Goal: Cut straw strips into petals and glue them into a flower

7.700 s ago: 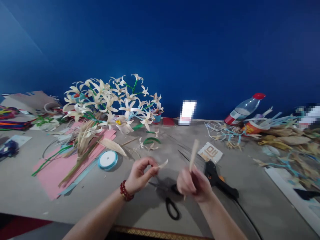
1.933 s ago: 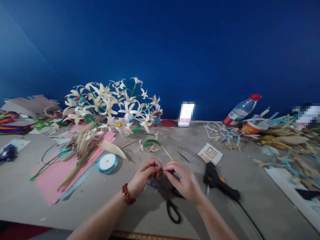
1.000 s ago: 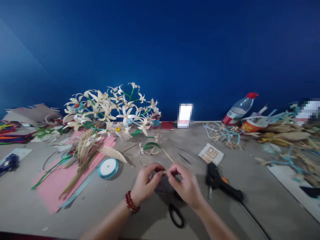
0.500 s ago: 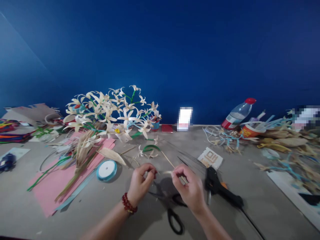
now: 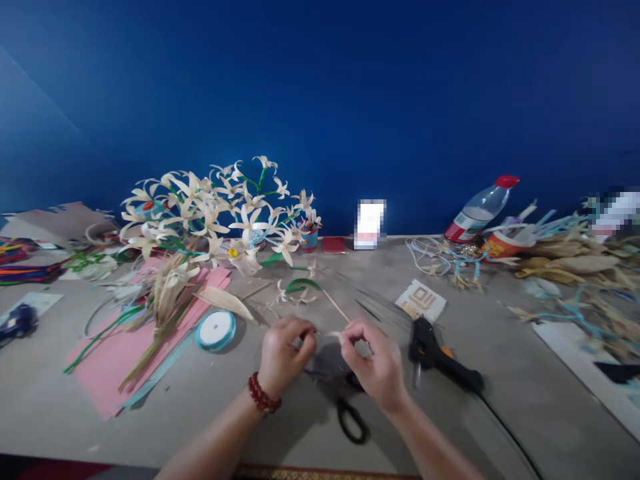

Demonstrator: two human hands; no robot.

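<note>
Right hand [image 5: 373,360] has thumb and finger pinched on one end of a little pale strip [image 5: 330,334], which sits in the gap between the two hands, above the table [image 5: 280,440]. Left hand [image 5: 287,353] has its fingertips at the other end – too small to tell if they're actually gripping it. Red beaded bracelet [image 5: 262,397] on that wrist. A thin stick [image 5: 334,304] slants away from the right hand's fingers; can't tell if it's held.

Just below the hands there's a pair of scissors [image 5: 353,422], partly hidden. Black glue gun [image 5: 444,358] lies to the right, blue-rimmed spool [image 5: 215,330] to the left – pink paper [image 5: 97,373] past that. Further back, a big bunch of white flowers [image 5: 214,217], and a leaning red-capped bottle [image 5: 476,215] over right.
</note>
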